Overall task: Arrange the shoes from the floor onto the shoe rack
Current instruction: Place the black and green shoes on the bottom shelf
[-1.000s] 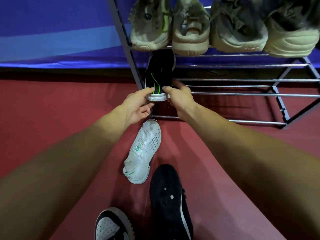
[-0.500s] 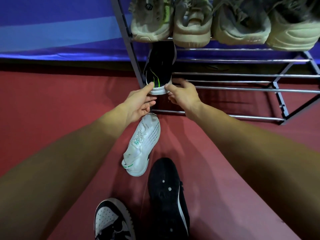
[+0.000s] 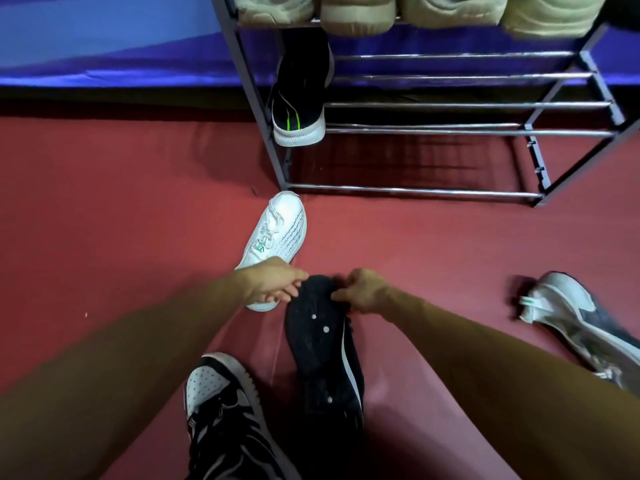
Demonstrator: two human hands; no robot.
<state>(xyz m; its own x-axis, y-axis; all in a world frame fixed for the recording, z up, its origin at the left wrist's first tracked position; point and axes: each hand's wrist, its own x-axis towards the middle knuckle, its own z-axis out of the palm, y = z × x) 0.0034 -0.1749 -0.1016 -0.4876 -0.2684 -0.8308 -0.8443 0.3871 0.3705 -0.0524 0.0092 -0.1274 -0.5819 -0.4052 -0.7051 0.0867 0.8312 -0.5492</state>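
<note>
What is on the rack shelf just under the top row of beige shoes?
One black shoe with green stripes sits at the left end of the shoe rack shelf; its other bars carry nothing visible. The shoe's far end is hidden beneath the beige shoes.

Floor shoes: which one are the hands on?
The black shoe with the white side stripe; left hand and right hand both grip its far end.

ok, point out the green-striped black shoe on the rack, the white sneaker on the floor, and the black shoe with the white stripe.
green-striped black shoe (image 3: 300,95): head view, dark upper.
white sneaker (image 3: 277,233): head view, laced top.
black shoe with white stripe (image 3: 315,348): head view, dark middle.
</note>
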